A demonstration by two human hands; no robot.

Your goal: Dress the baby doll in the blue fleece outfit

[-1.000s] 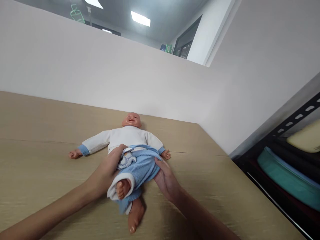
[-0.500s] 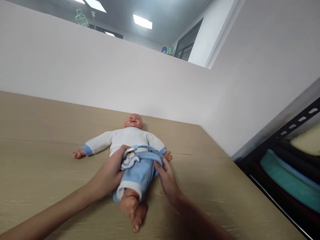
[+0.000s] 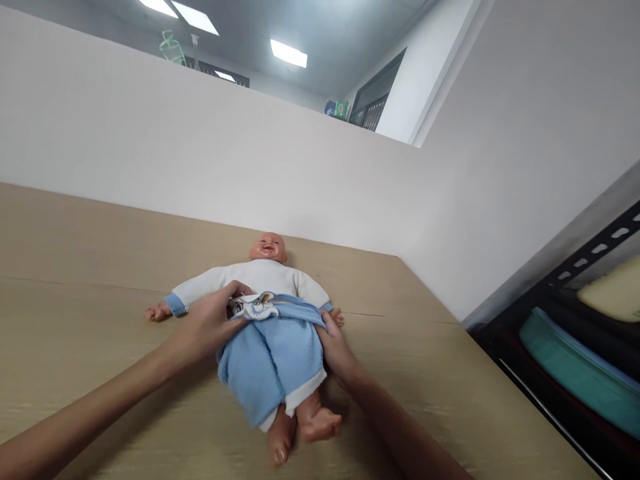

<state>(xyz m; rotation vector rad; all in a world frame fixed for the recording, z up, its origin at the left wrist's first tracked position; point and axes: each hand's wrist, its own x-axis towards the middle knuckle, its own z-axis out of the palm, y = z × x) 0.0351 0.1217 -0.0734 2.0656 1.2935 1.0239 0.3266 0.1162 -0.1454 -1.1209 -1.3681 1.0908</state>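
Note:
A baby doll [image 3: 268,247] lies on its back with its head toward the wall and its feet toward me. It wears a white top [image 3: 260,275] with blue cuffs and light blue pants [image 3: 270,353] with white hems. My left hand [image 3: 215,317] is closed on the pants' waistband at the left, beside a printed white patch [image 3: 256,307]. On the other side, my right hand [image 3: 336,340] grips the waistband near the doll's hand. Both bare feet stick out below the hems. The fingertips of both hands are partly hidden by the cloth.
The doll rests on a wooden table [image 3: 100,373] that meets a white partition wall [image 3: 200,160] at the back. On the right, below the table's edge, a dark shelf rack [image 3: 570,273] holds a teal item [image 3: 575,367] and a pale yellow one [image 3: 613,290].
The doll's legs, crossed and bunched before, now lie apart, with one foot turned right. The pants are spread wider between my hands, and my left hand has moved slightly left and up.

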